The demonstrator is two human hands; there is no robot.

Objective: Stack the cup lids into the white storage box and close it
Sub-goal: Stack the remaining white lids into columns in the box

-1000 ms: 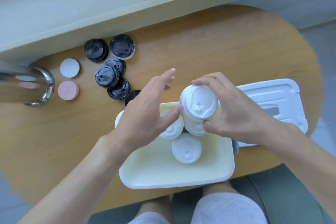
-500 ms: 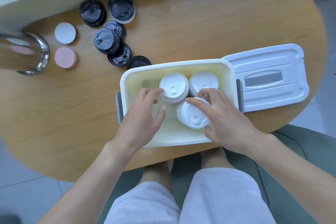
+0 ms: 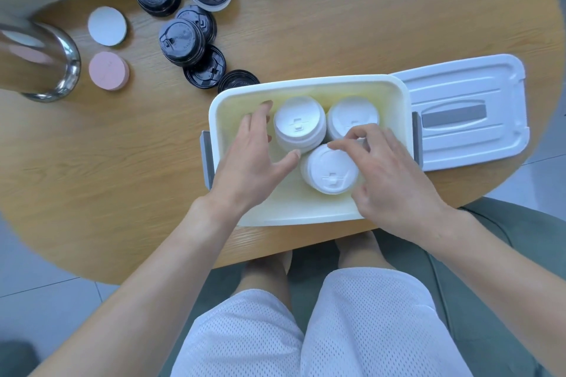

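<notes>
At far left a steel tumbler (image 3: 39, 64) and two round coasters (image 3: 107, 49) are seen, with black cup lids (image 3: 183, 40) left loose on the wooden table (image 3: 337, 24). Three stacks of white cup lids (image 3: 332, 170) have been set inside the white storage box (image 3: 306, 86), where the left hand (image 3: 248, 159) is spread around one stack and the right hand (image 3: 389, 171), fingers loosely curled, touches another (a firm grip cannot be confirmed). The box lid (image 3: 465, 113) lies off, at right.

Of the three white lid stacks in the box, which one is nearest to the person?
The stack of white lids at the front, under the right hand; the other two stand side by side behind it along the far wall.
</notes>
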